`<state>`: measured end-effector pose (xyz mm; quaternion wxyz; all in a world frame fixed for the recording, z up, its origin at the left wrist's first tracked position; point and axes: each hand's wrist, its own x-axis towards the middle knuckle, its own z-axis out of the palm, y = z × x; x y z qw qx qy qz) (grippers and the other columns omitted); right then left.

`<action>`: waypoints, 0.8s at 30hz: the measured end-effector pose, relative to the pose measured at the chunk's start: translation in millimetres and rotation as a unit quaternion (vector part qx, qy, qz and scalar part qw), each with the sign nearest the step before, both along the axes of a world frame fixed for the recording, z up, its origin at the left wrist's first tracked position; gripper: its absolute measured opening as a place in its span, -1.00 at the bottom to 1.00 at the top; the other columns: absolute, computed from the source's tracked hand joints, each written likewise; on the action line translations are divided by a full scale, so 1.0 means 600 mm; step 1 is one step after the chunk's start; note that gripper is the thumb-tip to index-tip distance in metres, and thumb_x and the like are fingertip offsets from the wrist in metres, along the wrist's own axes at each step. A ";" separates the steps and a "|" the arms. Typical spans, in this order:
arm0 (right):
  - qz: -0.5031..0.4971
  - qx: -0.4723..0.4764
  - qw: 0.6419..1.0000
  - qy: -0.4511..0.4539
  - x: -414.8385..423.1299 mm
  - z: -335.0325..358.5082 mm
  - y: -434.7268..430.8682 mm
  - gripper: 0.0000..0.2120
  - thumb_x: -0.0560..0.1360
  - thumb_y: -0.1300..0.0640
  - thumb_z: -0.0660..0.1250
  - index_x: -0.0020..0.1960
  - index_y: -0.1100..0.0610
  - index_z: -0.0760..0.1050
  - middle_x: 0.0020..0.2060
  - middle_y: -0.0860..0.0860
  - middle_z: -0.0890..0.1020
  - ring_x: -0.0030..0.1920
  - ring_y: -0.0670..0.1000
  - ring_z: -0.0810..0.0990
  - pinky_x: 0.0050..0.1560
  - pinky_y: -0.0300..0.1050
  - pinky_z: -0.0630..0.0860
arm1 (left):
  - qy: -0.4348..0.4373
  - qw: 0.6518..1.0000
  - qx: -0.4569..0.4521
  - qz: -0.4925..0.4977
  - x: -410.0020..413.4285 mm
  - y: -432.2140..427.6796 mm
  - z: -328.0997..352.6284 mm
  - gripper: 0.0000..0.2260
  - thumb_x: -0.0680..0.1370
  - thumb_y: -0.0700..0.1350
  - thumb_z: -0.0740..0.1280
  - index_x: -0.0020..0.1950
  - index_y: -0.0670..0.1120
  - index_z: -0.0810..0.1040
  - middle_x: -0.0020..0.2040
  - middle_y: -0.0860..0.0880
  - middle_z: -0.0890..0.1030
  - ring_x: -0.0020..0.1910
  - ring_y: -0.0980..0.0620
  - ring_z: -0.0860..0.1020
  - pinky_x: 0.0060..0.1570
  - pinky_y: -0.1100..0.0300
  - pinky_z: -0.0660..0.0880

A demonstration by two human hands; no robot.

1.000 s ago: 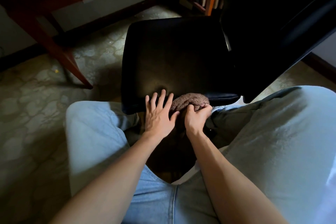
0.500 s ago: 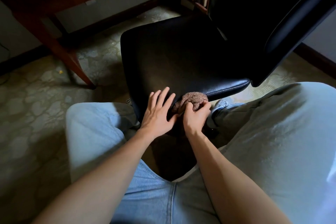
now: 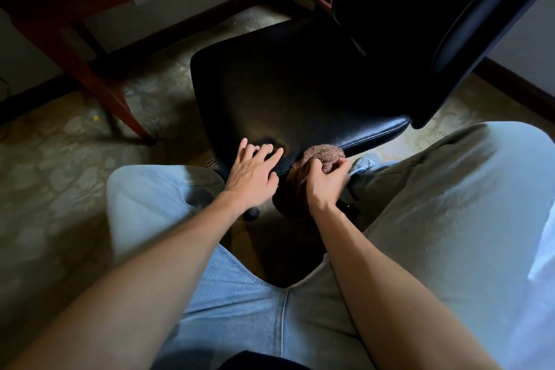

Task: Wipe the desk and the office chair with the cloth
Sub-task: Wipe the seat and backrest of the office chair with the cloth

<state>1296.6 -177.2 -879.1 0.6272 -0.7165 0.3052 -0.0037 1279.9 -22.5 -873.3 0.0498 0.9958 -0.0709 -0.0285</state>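
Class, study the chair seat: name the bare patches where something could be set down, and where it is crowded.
Bare: most of the seat, from the backrest to just short of its near edge; also the floor between desk leg and seat. Crowded: the near edge, where the left hand rests beside the right hand gripping the cloth.

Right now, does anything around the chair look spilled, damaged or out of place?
Nothing serious. The black chair seat looks intact, with the left hand flat on its front edge and the right hand gripping the brown cloth. Only a small yellow speck lies on the floor near the desk leg.
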 end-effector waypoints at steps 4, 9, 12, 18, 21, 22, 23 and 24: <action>0.018 -0.012 1.000 0.006 -0.012 -0.004 -0.003 -0.67 0.49 0.12 0.32 0.20 0.13 0.34 0.17 0.17 0.44 0.15 0.14 0.47 0.26 -0.01 0.40 | 0.006 1.000 0.009 -0.021 0.001 -0.020 0.004 -0.46 0.63 -0.12 0.18 0.62 -0.01 0.19 0.53 -0.06 0.30 0.42 -0.15 0.27 0.57 -0.10 -0.14; -0.008 0.023 0.999 0.046 -0.021 -0.019 -0.006 -0.70 0.49 0.06 0.31 0.15 0.07 0.28 0.18 0.16 0.47 0.11 0.14 0.47 0.21 -0.05 0.38 | 0.014 0.997 0.004 -0.075 0.017 -0.037 0.021 -0.37 0.55 -0.35 0.18 0.61 -0.04 0.20 0.47 -0.04 0.35 0.42 -0.14 0.28 0.58 0.01 -0.08; -0.028 0.061 0.995 0.075 -0.030 -0.024 -0.009 -0.72 0.50 0.03 0.28 0.13 0.01 0.24 0.21 0.15 0.48 0.13 0.16 0.50 0.23 -0.03 0.41 | 0.025 0.995 -0.006 -0.094 0.025 -0.047 0.035 -0.32 0.51 -0.40 0.15 0.61 -0.03 0.21 0.44 -0.03 0.40 0.39 -0.10 0.31 0.58 0.06 -0.06; -0.118 0.052 0.987 0.091 -0.034 -0.010 -0.023 -0.58 0.53 0.05 0.27 0.34 0.16 0.33 0.29 0.19 0.46 0.27 0.19 0.47 0.32 0.00 0.39 | 0.042 0.991 -0.042 -0.121 0.031 -0.067 0.039 -0.24 0.46 -0.47 0.14 0.63 -0.03 0.17 0.51 -0.01 0.36 0.40 -0.07 0.29 0.57 0.11 -0.01; -0.127 -0.002 0.987 0.100 -0.045 -0.008 -0.022 -0.49 0.49 -0.05 0.26 0.36 0.16 0.29 0.36 0.24 0.37 0.36 0.26 0.37 0.38 0.10 0.31 | 0.057 0.989 -0.071 -0.118 0.033 -0.083 0.042 -0.23 0.48 -0.50 0.11 0.63 0.00 0.16 0.55 0.01 0.31 0.48 -0.11 0.22 0.52 0.10 0.10; -0.131 -0.020 0.985 0.109 -0.047 -0.009 -0.022 -0.45 0.47 -0.08 0.24 0.37 0.16 0.27 0.38 0.25 0.35 0.38 0.28 0.34 0.41 0.14 0.27 | 0.070 0.988 -0.084 -0.113 0.032 -0.088 0.043 -0.21 0.47 -0.52 0.10 0.64 0.01 0.15 0.58 0.02 0.27 0.52 -0.11 0.18 0.51 0.09 0.12; -0.141 -0.031 0.983 0.114 -0.048 -0.011 -0.022 -0.41 0.47 -0.10 0.22 0.39 0.17 0.25 0.38 0.26 0.34 0.40 0.29 0.32 0.43 0.16 0.25 | 0.084 0.986 -0.098 -0.110 0.031 -0.092 0.043 -0.19 0.46 -0.53 0.09 0.64 0.04 0.13 0.60 0.04 0.23 0.56 -0.09 0.12 0.50 0.09 0.14; -0.151 -0.032 0.981 0.118 -0.050 -0.011 -0.022 -0.39 0.46 -0.10 0.22 0.41 0.18 0.23 0.39 0.26 0.33 0.40 0.29 0.31 0.43 0.17 0.23 | 0.099 0.983 -0.112 -0.107 0.030 -0.091 0.040 -0.16 0.45 -0.55 0.08 0.64 0.07 0.12 0.62 0.06 0.19 0.59 -0.07 0.08 0.49 0.09 0.15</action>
